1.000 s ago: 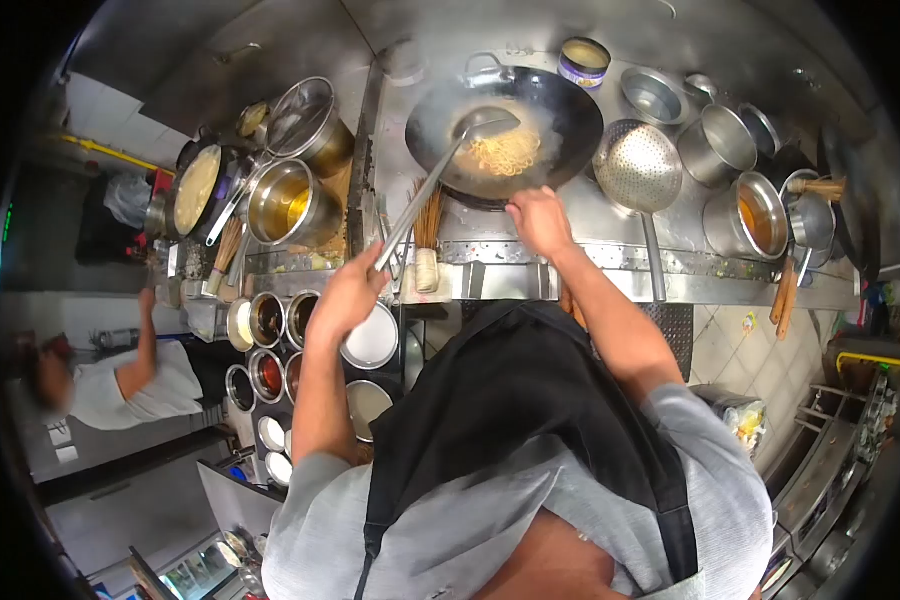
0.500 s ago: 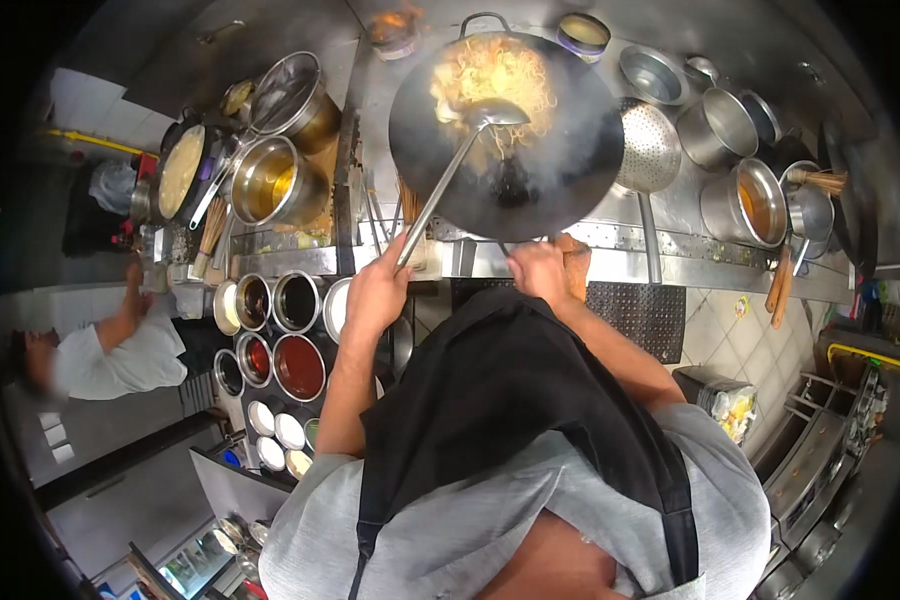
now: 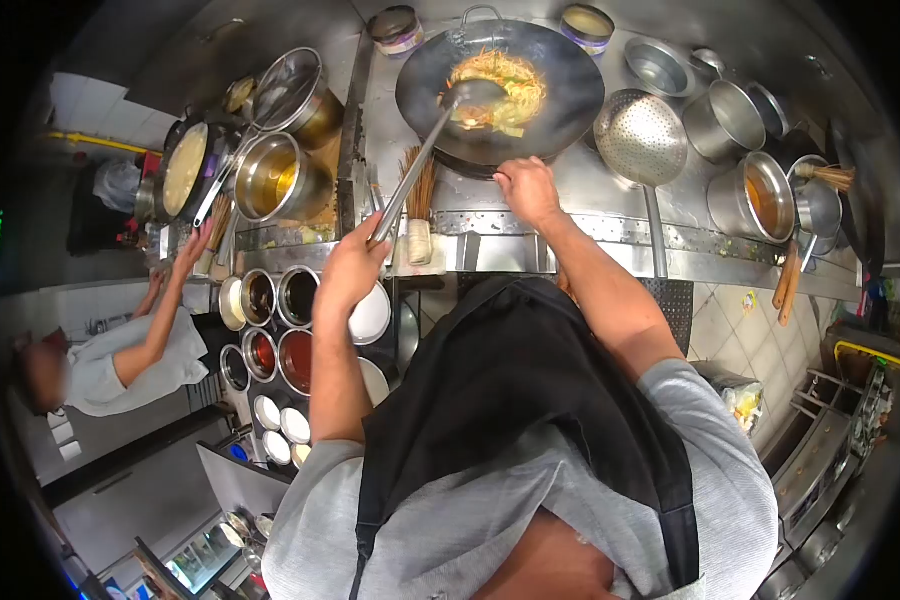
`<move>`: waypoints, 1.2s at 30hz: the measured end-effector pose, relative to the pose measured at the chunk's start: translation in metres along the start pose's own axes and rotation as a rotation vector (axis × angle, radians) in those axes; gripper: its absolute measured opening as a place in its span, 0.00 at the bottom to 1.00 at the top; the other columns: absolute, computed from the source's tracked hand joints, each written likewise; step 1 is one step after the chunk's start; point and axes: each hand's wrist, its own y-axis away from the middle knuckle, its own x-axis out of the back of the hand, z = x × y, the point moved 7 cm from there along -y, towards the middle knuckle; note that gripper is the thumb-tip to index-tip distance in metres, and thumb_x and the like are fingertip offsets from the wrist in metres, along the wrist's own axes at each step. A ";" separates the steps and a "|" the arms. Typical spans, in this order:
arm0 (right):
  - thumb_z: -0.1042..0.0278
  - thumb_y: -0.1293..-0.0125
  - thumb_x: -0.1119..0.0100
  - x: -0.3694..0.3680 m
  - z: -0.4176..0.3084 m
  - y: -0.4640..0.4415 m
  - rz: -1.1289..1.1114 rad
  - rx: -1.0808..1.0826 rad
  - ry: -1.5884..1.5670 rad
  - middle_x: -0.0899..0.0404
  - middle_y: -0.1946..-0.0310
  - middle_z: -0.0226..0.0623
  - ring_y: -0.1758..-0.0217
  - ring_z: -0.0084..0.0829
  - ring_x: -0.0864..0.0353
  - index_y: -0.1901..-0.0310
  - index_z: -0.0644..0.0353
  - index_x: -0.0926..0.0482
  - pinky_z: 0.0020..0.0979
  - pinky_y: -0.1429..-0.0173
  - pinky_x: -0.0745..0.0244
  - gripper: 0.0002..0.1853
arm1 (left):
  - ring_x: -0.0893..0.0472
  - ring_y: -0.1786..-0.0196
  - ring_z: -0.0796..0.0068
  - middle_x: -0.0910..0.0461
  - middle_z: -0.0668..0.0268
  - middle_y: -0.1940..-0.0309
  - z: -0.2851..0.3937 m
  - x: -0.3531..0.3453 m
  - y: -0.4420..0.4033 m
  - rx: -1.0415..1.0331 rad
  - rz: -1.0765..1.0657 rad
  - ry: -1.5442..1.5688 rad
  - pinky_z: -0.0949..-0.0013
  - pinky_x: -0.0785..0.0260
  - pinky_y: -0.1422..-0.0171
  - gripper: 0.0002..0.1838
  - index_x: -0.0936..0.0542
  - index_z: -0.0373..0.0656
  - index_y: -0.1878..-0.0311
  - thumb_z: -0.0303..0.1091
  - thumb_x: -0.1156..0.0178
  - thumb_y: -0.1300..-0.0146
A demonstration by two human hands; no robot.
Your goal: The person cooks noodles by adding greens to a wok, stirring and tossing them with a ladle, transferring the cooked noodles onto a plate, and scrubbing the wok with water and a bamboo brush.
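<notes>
Far across the steel tabletop, a wok of noodles is gripped nearside by the right hand, a ladle by the left hand; tiled floor is seen right.

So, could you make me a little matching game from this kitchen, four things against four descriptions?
1. Ladle
2. Noodles
3. Strainer
4. Brush

A. Full of holes, right of the wok
B. Handle held in the left hand
C. Brown bristles, pale handle
D. Yellowish, heaped

Pairs: 1-B, 2-D, 3-A, 4-C
</notes>
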 end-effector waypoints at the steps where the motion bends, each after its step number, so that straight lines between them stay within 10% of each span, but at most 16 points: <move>1: 0.59 0.32 0.33 -0.004 0.004 -0.002 -0.002 0.004 -0.001 0.13 0.61 0.36 0.51 0.45 0.19 0.62 0.53 0.13 0.50 0.46 0.24 0.07 | 0.16 0.49 0.54 0.14 0.48 0.51 -0.010 -0.015 -0.020 -0.074 0.082 0.006 0.58 0.25 0.41 0.30 0.27 0.41 0.25 0.32 0.37 0.30; 2: 0.60 0.32 0.33 -0.009 0.009 -0.005 -0.003 0.009 -0.002 0.13 0.61 0.37 0.51 0.45 0.18 0.62 0.53 0.13 0.50 0.46 0.24 0.07 | 0.16 0.56 0.63 0.14 0.52 0.56 -0.017 -0.029 -0.038 -0.149 0.165 0.012 0.63 0.25 0.44 0.31 0.29 0.39 0.24 0.30 0.38 0.30; 3: 0.60 0.32 0.33 -0.013 0.012 -0.008 -0.003 0.013 -0.004 0.13 0.60 0.37 0.50 0.45 0.18 0.62 0.53 0.13 0.50 0.46 0.24 0.07 | 0.17 0.40 0.41 0.16 0.41 0.43 -0.015 -0.044 -0.051 -0.154 0.184 0.088 0.52 0.26 0.34 0.32 0.31 0.42 0.23 0.37 0.39 0.29; 6: 0.60 0.32 0.33 -0.018 0.018 -0.014 -0.010 -0.003 0.021 0.12 0.60 0.38 0.51 0.45 0.18 0.62 0.53 0.13 0.50 0.45 0.23 0.08 | 0.14 0.41 0.48 0.15 0.45 0.43 0.003 -0.077 -0.068 -0.049 0.237 0.198 0.55 0.25 0.34 0.31 0.32 0.41 0.22 0.35 0.40 0.27; 13: 0.60 0.32 0.33 -0.014 0.024 -0.020 -0.077 -0.047 -0.038 0.12 0.58 0.40 0.48 0.47 0.17 0.57 0.54 0.11 0.47 0.40 0.23 0.09 | 0.29 0.81 0.79 0.20 0.64 0.69 -0.041 -0.100 -0.094 -0.098 0.173 0.378 0.70 0.33 0.76 0.32 0.34 0.34 0.21 0.29 0.40 0.26; 23: 0.79 0.36 0.37 0.056 -0.008 0.078 0.237 0.059 -0.222 0.16 0.49 0.48 0.42 0.50 0.20 0.40 0.59 0.17 0.45 0.35 0.25 0.21 | 0.22 0.79 0.74 0.18 0.62 0.72 0.025 -0.075 -0.236 -0.276 0.250 0.164 0.65 0.26 0.70 0.34 0.32 0.37 0.22 0.35 0.37 0.29; 30: 0.67 0.33 0.40 0.044 0.070 0.253 -0.162 -0.269 -0.391 0.15 0.62 0.56 0.54 0.58 0.16 0.47 0.63 0.15 0.47 0.49 0.23 0.15 | 0.22 0.77 0.75 0.16 0.60 0.68 0.015 -0.089 -0.265 -0.690 0.424 -0.120 0.66 0.27 0.70 0.33 0.29 0.42 0.22 0.35 0.36 0.30; 33: 0.65 0.31 0.40 0.015 0.131 0.344 -0.345 -0.605 -0.169 0.13 0.53 0.54 0.50 0.55 0.13 0.49 0.59 0.13 0.45 0.47 0.20 0.14 | 0.25 0.77 0.76 0.17 0.61 0.67 0.026 -0.056 -0.196 -0.203 -0.083 0.191 0.66 0.29 0.70 0.32 0.28 0.43 0.23 0.35 0.35 0.30; 36: 0.65 0.28 0.42 0.036 0.121 0.374 -0.377 -0.843 -0.220 0.13 0.50 0.52 0.47 0.52 0.12 0.49 0.58 0.12 0.43 0.45 0.18 0.13 | 0.26 0.71 0.71 0.18 0.59 0.63 0.018 -0.036 -0.184 -0.260 -0.004 0.110 0.65 0.30 0.63 0.33 0.27 0.44 0.24 0.35 0.35 0.31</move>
